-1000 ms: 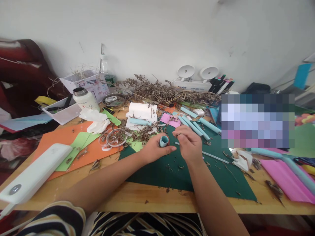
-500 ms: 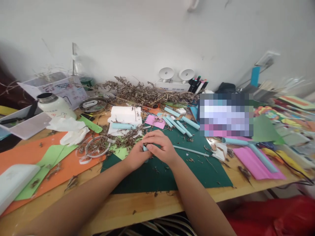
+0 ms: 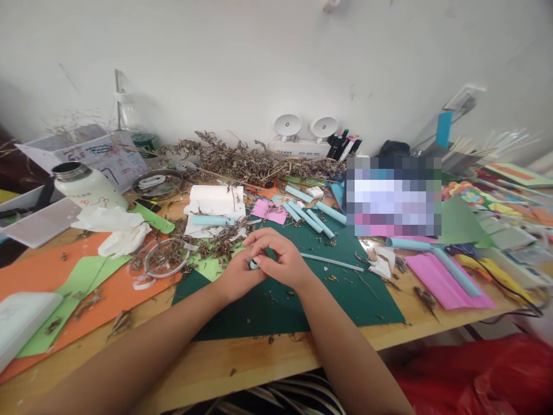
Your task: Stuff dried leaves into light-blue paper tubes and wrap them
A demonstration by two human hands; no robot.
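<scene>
Above the dark green paper (image 3: 328,305), my two hands meet. My left hand (image 3: 242,274) is closed around a light blue paper tube (image 3: 254,264), of which only the end shows between the fingers. Over its top curls my right hand (image 3: 276,259), fingertips at the tube's end; whatever lies under those fingers is hidden. Just behind the hands are dried leaves (image 3: 216,246) and a light green paper piece (image 3: 211,266). A glue stick (image 3: 332,262), thin and translucent, lies right of my right hand. More blue paper tubes (image 3: 309,219) rest farther back.
Dried plant stems (image 3: 250,161) pile along the wall. At left stand an open white bottle (image 3: 88,184), crumpled tissue (image 3: 125,236) and a tape roll (image 3: 166,259). Pink paper (image 3: 444,282) and a yellow-handled tool (image 3: 492,274) with a cord lie at right.
My right hand's fingers have shifted slightly over the blue tube, and less of the tube shows now. The whole view has moved a little; the things on the table stay put.
</scene>
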